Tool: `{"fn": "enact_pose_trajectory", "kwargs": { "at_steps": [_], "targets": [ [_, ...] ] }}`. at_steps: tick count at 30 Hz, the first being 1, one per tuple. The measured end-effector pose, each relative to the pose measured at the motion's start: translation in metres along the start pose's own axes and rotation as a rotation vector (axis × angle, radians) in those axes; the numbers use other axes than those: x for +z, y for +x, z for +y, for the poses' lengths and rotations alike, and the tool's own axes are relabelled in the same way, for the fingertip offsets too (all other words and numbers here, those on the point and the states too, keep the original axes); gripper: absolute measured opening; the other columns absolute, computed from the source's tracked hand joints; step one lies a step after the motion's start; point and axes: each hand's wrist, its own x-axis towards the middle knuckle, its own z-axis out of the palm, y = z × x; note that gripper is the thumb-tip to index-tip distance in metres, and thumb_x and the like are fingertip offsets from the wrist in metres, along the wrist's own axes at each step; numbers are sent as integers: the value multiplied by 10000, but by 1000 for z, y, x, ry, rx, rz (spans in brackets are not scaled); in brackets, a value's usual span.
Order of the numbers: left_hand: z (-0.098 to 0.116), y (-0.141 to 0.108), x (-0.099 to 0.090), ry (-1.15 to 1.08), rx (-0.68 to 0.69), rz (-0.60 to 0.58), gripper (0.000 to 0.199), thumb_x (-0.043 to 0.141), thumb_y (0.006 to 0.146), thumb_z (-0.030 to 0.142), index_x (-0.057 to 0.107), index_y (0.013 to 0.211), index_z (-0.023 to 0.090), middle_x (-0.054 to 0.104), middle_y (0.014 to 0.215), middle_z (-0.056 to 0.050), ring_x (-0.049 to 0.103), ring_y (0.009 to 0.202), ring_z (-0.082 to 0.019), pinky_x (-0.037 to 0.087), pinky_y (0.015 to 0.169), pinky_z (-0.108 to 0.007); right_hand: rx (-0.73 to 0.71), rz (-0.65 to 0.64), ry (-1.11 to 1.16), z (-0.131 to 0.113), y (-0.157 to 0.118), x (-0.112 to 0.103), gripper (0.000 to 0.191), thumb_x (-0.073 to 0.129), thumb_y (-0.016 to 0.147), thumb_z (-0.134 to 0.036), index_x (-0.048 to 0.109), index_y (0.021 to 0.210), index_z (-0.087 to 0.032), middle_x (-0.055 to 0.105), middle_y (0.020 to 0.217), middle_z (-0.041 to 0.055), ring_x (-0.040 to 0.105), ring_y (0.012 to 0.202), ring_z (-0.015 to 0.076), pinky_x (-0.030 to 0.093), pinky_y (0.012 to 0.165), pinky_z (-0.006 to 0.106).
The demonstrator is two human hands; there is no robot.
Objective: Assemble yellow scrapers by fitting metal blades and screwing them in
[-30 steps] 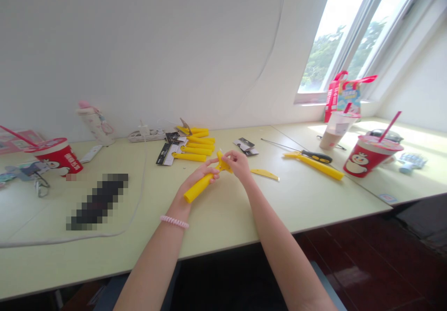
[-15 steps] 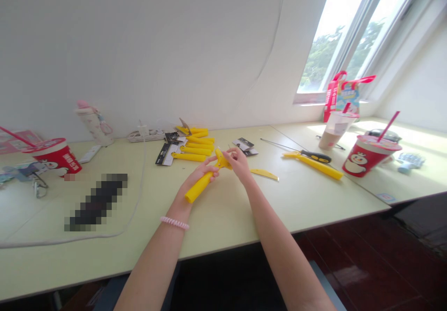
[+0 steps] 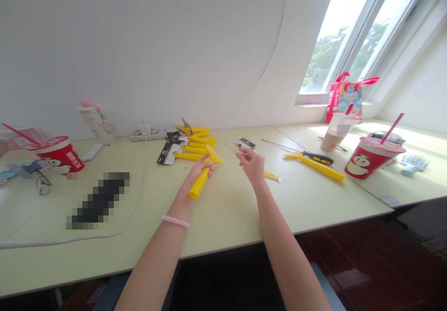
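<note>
Yellow plastic scraper (image 3: 199, 184) pinched in our left hand (image 3: 201, 167), blade up and clear; right hand (image 3: 251, 164) spread, empty, beside that grip.

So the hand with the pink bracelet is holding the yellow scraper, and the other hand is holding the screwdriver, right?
Not quite. The right hand is empty, not holding the screwdriver, which lies on the table, as the head view shows. The left hand with the pink bracelet does hold the yellow scraper.
</note>
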Motion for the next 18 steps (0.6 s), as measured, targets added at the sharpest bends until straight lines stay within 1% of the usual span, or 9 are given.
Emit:
{"fn": "enact_pose_trajectory", "kwargs": {
  "at_steps": [2,3,7,11,14,18],
  "targets": [
    [0,0,0,-11,-5,9,610,562,676,-14,467,1241,198,553,778,-5,486,464,-19,399,405,-113,-58,45,6,-4,-1,0,197,610,700,-361,644,741,-171,635,654,31,560,543,135,476,561,273],
    [0,1,0,-14,-3,5,609,563,673,-17,471,1236,196,553,778,-5,487,464,-19,398,403,-112,-90,54,24,-5,-1,1,183,617,696,-354,637,708,-173,638,661,32,569,565,138,479,574,271],
    [-1,2,-1,-5,2,-23,613,563,669,-17,469,1238,192,550,766,-4,491,467,-24,387,390,-112,-197,22,124,-7,0,3,154,536,754,-293,639,769,-180,645,768,42,563,602,127,484,576,265],
    [-2,2,-2,8,-7,-22,628,568,676,-1,444,1258,198,547,758,-3,492,466,-29,391,395,-116,-306,23,58,-11,-1,2,181,443,786,-197,623,768,-192,629,785,34,556,652,123,478,627,263],
    [-2,3,-3,15,-15,-20,649,562,681,-2,417,1280,200,547,759,-5,494,470,-30,395,403,-116,-323,2,64,-14,-3,2,186,429,792,-188,614,765,-192,623,787,32,557,656,123,474,612,257],
    [-2,3,-3,13,-20,-35,671,553,677,-18,401,1292,203,558,787,-17,491,467,-25,395,406,-114,-300,-19,82,-16,-4,3,180,429,792,-206,607,770,-197,625,797,33,558,658,128,480,600,263]
  ]
}}
